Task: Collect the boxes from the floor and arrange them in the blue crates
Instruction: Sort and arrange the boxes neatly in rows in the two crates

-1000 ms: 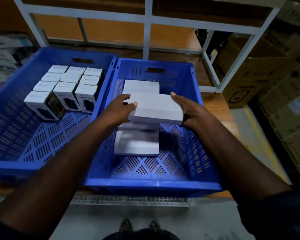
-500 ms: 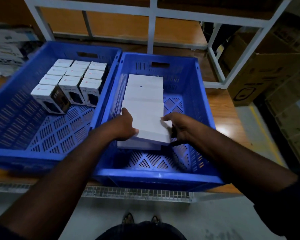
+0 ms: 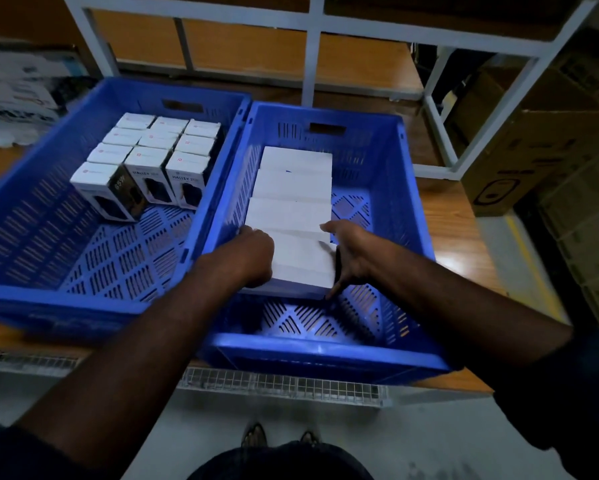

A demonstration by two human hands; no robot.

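And the white box (image 3: 303, 261) is down now: a second ago it was held up over the right blue crate (image 3: 409, 202), half a second ago it was being lowered, and here it sits at the near end of the row of white boxes (image 3: 293, 188) along that crate's left wall, touching the one behind it. The left hand (image 3: 253, 258) is curled against the box's left end, fingers folded under and pressing it in. The right hand (image 3: 351, 252) lies along the right end with fingers spread, one pointing down at the near corner. It reads as a last squaring-up rather than a carry, so this placement looks all but finished. The left blue crate (image 3: 24, 202) holds its block of small printed boxes (image 3: 152, 161) at the far end. Both crates have bare floor left, so there is room for more.
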